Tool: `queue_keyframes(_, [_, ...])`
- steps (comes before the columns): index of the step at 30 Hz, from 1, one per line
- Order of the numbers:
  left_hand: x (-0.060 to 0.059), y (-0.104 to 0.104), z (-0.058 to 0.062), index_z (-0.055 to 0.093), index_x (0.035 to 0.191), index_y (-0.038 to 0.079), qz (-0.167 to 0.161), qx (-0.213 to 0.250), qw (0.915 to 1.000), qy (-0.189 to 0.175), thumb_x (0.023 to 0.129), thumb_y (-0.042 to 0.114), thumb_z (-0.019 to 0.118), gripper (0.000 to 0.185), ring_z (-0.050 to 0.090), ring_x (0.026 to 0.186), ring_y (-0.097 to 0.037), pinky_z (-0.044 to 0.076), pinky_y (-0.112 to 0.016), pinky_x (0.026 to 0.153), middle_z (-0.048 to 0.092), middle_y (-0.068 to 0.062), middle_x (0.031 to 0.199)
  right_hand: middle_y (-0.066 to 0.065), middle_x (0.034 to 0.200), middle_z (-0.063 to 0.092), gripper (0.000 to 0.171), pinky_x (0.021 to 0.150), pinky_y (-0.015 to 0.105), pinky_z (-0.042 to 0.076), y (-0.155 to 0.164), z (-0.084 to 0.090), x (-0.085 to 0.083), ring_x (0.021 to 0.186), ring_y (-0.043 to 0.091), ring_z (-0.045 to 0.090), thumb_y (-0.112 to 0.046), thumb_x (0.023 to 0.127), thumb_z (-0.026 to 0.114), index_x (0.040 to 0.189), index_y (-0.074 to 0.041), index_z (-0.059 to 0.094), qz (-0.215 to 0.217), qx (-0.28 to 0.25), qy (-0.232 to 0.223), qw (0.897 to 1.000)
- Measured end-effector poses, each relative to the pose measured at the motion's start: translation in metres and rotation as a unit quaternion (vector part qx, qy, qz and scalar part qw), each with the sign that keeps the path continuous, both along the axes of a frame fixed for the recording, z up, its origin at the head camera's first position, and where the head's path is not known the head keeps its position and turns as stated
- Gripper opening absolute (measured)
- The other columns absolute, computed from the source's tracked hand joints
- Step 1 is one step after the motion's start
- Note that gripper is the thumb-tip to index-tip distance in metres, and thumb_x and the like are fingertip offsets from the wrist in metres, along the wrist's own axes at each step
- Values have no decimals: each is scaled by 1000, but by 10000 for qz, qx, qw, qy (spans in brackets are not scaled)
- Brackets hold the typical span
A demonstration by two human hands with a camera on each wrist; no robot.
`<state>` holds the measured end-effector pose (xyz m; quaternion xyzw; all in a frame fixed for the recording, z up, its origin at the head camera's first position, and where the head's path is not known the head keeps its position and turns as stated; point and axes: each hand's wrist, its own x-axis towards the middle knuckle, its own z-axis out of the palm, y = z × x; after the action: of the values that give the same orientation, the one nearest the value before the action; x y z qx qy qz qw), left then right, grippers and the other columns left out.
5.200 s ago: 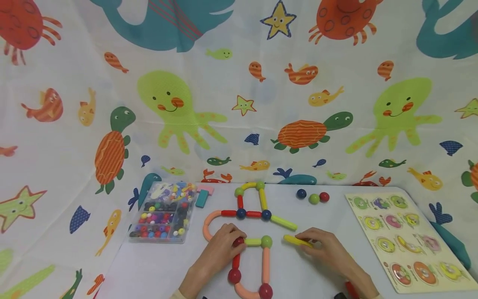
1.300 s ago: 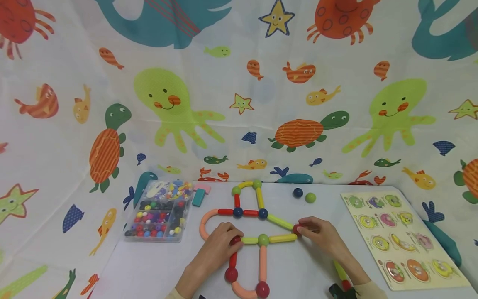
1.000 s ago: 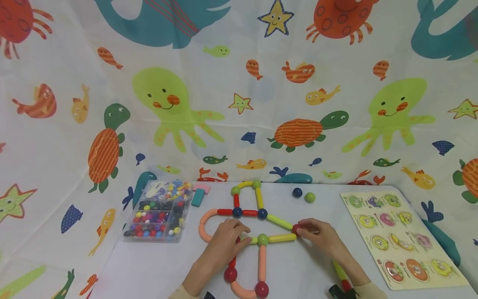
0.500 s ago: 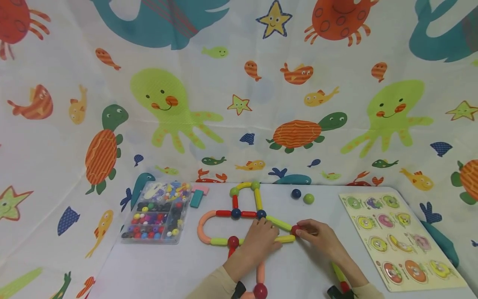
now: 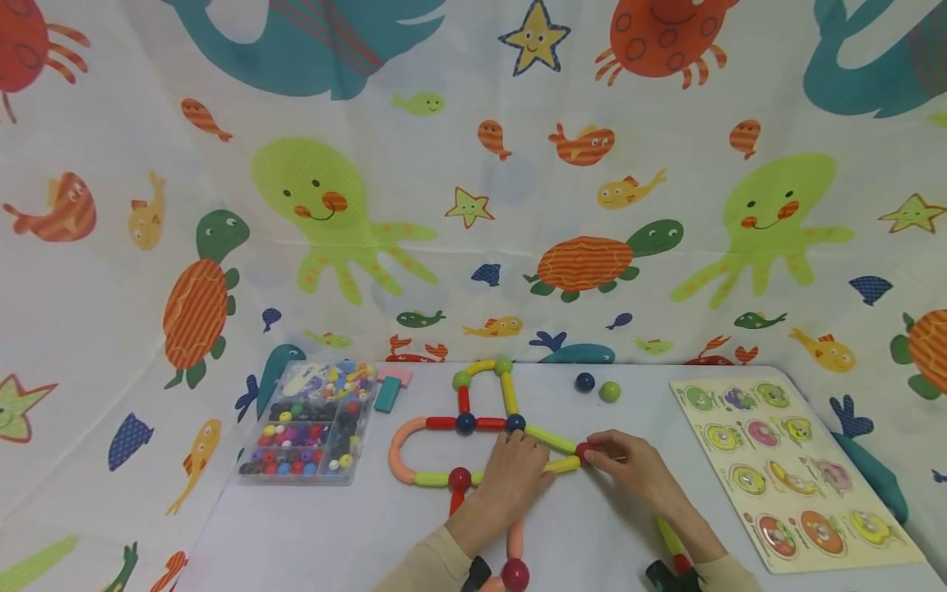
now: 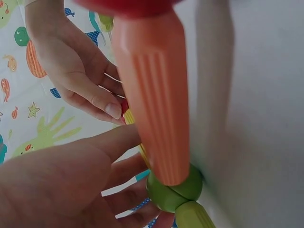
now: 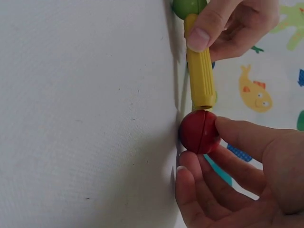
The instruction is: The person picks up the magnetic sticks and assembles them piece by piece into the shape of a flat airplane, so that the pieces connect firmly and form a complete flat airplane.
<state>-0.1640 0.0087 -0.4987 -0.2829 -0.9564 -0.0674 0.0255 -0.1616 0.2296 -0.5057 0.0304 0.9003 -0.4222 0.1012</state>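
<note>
**Two hands at work on a figure of rods and balls**

A person's right hand (image 5: 638, 474) is pinching a dark red ball (image 5: 585, 451) between thumb and fingers on the white table (image 5: 311, 526); the ball is sitting at the right-hand tip of the figure, where two yellow rods are meeting; the right wrist view is showing it touching the end of the nearer yellow rod (image 7: 201, 78), with a faint seam between the two. The left hand (image 5: 512, 481) is lying over the middle of the figure, its thumb and fingertips curled down onto that same yellow rod close to a green ball (image 6: 173, 190); a peach rod (image 6: 154, 95) is running down from that green ball toward the person.

The rest of the figure is lying flat: a peach curve (image 5: 399, 448) at the left, red rods and dark blue balls across the top, a small loop of yellow and green at the back. A loose dark blue ball (image 5: 584, 381) and a loose green ball (image 5: 610, 391) are resting side by side behind the right hand; a clear bead box (image 5: 311, 427) is standing to the left, a teal block (image 5: 387, 396) just beside it; a wooden peg puzzle (image 5: 792, 469) is lying at the right; a sea-creature cloth (image 5: 473, 181) is hanging behind.
</note>
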Motion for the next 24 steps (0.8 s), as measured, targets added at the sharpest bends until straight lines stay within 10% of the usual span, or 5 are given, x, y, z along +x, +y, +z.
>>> queue_keyframes(17, [2,-3,3,73,113,14,96,89,9990,-417,93,43,73,36,59,102,-19,50,-36,89,70,-3,107,1,116,73,37,90,37,57,1,-1,0,105,17,67,-34,94,72,125,-14,68,-21,7,31,10000])
queue_keyframes(24, [0,-32,19,72,121,15,233,987,9925,-688,94,40,73,37,56,106,-19,50,-39,94,68,-3,114,2,121,72,38,99,45,53,16,10,-1,113,22,65,-38,98,66,128,-15,66,2,230,426,9988])
